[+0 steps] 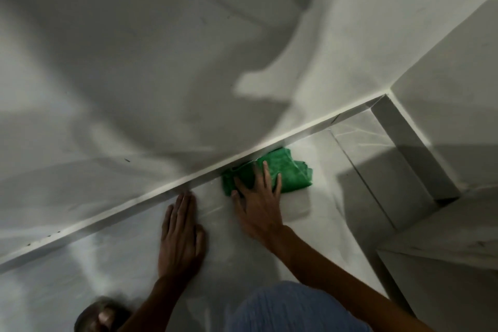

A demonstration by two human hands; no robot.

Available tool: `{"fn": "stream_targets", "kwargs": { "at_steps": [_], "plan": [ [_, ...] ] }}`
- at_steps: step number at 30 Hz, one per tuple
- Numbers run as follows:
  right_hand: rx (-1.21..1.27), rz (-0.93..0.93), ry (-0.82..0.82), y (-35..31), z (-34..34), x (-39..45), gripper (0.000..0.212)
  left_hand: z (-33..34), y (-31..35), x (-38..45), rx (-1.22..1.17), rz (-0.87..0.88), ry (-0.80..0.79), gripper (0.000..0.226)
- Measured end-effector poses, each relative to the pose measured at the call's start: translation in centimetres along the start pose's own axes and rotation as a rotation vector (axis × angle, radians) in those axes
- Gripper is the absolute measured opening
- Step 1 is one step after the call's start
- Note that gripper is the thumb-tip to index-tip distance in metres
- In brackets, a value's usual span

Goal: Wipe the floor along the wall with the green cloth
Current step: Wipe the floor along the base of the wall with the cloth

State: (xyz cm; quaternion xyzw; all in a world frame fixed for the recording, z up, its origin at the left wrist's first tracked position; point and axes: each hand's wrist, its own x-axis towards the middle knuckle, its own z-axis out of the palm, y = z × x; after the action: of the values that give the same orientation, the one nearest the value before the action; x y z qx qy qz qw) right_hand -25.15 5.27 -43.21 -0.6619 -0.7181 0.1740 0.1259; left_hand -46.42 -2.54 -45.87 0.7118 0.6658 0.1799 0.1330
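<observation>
A crumpled green cloth lies on the pale tiled floor, pushed up against the white skirting at the foot of the wall. My right hand presses flat on the cloth's near half, fingers spread and pointing toward the wall. My left hand rests palm down on the bare floor to the left of the cloth, fingers together, its tips almost touching the skirting. It holds nothing. Both forearms reach in from the bottom of the view.
The wall turns a corner at the right, where a second skirting runs toward me. A raised pale ledge stands at the lower right. My foot and my blue-clothed knee are at the bottom.
</observation>
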Motion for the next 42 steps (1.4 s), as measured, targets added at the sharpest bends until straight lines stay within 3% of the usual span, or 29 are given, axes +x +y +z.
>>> {"fn": "stream_targets", "kwargs": {
  "at_steps": [7, 10, 15, 19, 22, 25, 33, 42],
  "plan": [
    [-0.052, -0.152, 0.023, 2.6, 0.3, 0.0, 0.046, -0.5, 0.3, 0.1, -0.036, 0.004, 0.01, 0.072],
    [-0.059, -0.048, -0.02, 5.4, -0.9, 0.9, 0.048, -0.6, 0.4, 0.1, -0.056, -0.004, 0.008, 0.071],
    [-0.061, 0.184, 0.237, 10.5, -2.7, 2.5, 0.047, -0.5, 0.1, 0.1, -0.06, -0.001, 0.007, 0.072],
    [-0.043, 0.298, 0.28, 8.5, -1.6, 3.1, 0.053, -0.4, 0.2, 0.1, -0.054, 0.01, 0.025, 0.072],
    [0.004, 0.326, 0.225, 5.8, -0.7, 3.1, 0.062, -0.4, 0.2, 0.1, -0.052, 0.002, 0.029, 0.073],
    [0.027, 0.236, 0.122, 4.1, -0.2, 2.3, 0.065, -0.3, 0.2, 0.1, -0.045, 0.002, 0.024, 0.074],
    [0.045, -0.033, 0.104, -0.8, 2.1, -0.6, 0.052, -0.4, 0.4, 0.2, -0.036, -0.026, -0.013, 0.076],
    [-0.006, -0.237, 0.012, 0.1, 1.6, -3.6, 0.05, -0.6, 0.1, 0.1, -0.051, -0.012, -0.033, 0.077]
  ]
}}
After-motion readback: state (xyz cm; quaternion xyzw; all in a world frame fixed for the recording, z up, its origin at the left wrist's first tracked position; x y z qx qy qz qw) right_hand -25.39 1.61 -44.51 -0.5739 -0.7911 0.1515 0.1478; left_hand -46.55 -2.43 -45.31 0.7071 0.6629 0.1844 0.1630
